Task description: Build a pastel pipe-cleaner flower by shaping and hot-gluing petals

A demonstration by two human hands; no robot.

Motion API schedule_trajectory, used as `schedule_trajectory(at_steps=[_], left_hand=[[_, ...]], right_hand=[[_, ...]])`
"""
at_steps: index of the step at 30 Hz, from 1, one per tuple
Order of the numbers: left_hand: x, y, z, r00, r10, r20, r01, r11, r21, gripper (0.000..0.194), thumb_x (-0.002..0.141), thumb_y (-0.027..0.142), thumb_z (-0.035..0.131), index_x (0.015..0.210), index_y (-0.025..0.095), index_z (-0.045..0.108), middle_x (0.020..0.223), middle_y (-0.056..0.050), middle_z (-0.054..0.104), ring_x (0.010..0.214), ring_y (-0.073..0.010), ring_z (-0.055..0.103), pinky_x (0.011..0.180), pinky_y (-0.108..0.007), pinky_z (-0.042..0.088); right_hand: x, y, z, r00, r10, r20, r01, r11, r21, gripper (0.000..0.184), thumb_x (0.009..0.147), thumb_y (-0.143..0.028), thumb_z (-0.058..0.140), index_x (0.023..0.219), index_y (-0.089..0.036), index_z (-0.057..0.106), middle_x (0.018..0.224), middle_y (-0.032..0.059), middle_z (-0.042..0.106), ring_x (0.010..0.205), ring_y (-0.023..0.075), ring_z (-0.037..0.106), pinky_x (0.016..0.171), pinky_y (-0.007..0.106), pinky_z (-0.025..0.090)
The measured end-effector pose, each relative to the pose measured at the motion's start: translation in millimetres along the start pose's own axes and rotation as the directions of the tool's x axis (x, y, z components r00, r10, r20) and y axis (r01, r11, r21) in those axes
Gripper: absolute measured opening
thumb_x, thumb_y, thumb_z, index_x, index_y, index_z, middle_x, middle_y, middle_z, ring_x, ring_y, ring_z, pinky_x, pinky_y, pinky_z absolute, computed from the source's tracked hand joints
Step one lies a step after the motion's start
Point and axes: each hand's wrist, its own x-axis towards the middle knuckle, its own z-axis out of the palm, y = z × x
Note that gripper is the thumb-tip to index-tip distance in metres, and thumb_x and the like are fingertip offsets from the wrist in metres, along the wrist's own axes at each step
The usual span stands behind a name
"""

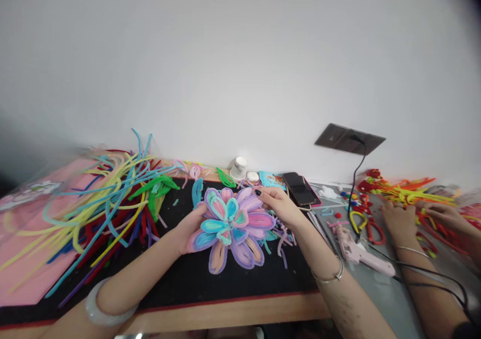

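Note:
A large flower of pastel pipe cleaners point(233, 226), with purple, pink and blue looped petals, lies over a black mat point(210, 279). My left hand point(190, 228) cups its left side from underneath, fingers curled round the petals. My right hand point(276, 203) grips the upper right petals, fingers pinched on them. Both hands hold the flower.
A heap of loose coloured pipe cleaners point(108, 203) lies at the left on pink sheets. Behind the flower stand a small white cup point(239, 167) and phones point(300, 188). A pink glue gun point(356, 251) lies at the right. Another person's hands point(413, 213) work among red and yellow pipe cleaners.

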Motion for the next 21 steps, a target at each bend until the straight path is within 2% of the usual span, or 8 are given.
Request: schedule_trajectory(at_steps=[4, 9, 12, 16, 21], left_hand=[[-1, 0, -2.5, 0.998, -0.033, -0.06, 0.032, 0.999, -0.003, 0.017, 0.085, 0.026, 0.057, 0.079, 0.014, 0.066, 0.075, -0.005, 0.072, 0.083, -0.0249, 0.07, 0.097, -0.044, 0.046], [0, -3, -5.4, 0.995, -0.069, -0.066, 0.069, 0.998, 0.004, 0.031, 0.091, 0.032, 0.045, 0.096, 0.011, 0.067, 0.076, -0.01, 0.073, 0.083, -0.0269, 0.071, 0.092, -0.044, 0.049], [1, -4, -3.8, 0.993, -0.082, -0.082, 0.083, 0.997, 0.007, 0.037, 0.093, 0.034, 0.04, 0.098, 0.008, 0.067, 0.075, -0.012, 0.073, 0.084, -0.0273, 0.071, 0.089, -0.042, 0.051], [1, -4, -1.3, 0.993, -0.101, -0.066, 0.102, 0.995, 0.008, 0.038, 0.092, 0.037, 0.044, 0.108, 0.008, 0.065, 0.078, -0.011, 0.074, 0.085, -0.0279, 0.071, 0.089, -0.041, 0.051], [1, -6, -2.5, 0.994, -0.106, -0.041, 0.107, 0.994, 0.019, 0.036, 0.091, 0.033, 0.046, 0.109, 0.008, 0.065, 0.077, -0.011, 0.074, 0.086, -0.0284, 0.071, 0.089, -0.04, 0.051]], right_hand=[[0, 10, 6, 1.0, 0.003, 0.016, -0.004, 0.996, 0.093, 0.044, 0.076, -0.057, 0.062, 0.064, -0.019, 0.044, 0.053, -0.0084, 0.029, 0.048, 0.0066, 0.019, 0.047, 0.023, 0.015], [0, 11, 6, 0.999, -0.001, 0.033, -0.003, 0.993, 0.122, 0.045, 0.077, -0.058, 0.062, 0.063, -0.018, 0.046, 0.053, -0.0084, 0.028, 0.048, 0.0067, 0.018, 0.047, 0.023, 0.016], [-3, 2, 1, 0.998, -0.053, 0.043, 0.053, 0.999, -0.008, 0.037, 0.083, -0.05, 0.061, 0.07, -0.017, 0.053, 0.06, -0.0057, 0.037, 0.054, 0.0081, 0.028, 0.052, 0.022, 0.022], [-6, -11, -3, 0.992, -0.105, 0.072, 0.12, 0.963, -0.24, 0.029, 0.088, -0.044, 0.056, 0.081, -0.016, 0.057, 0.071, -0.0021, 0.048, 0.062, 0.0106, 0.037, 0.058, 0.023, 0.03], [-7, -22, -1, 0.992, -0.097, 0.075, 0.119, 0.915, -0.385, 0.029, 0.087, -0.043, 0.055, 0.076, -0.016, 0.06, 0.074, 0.0017, 0.056, 0.064, 0.0127, 0.042, 0.058, 0.024, 0.032]])
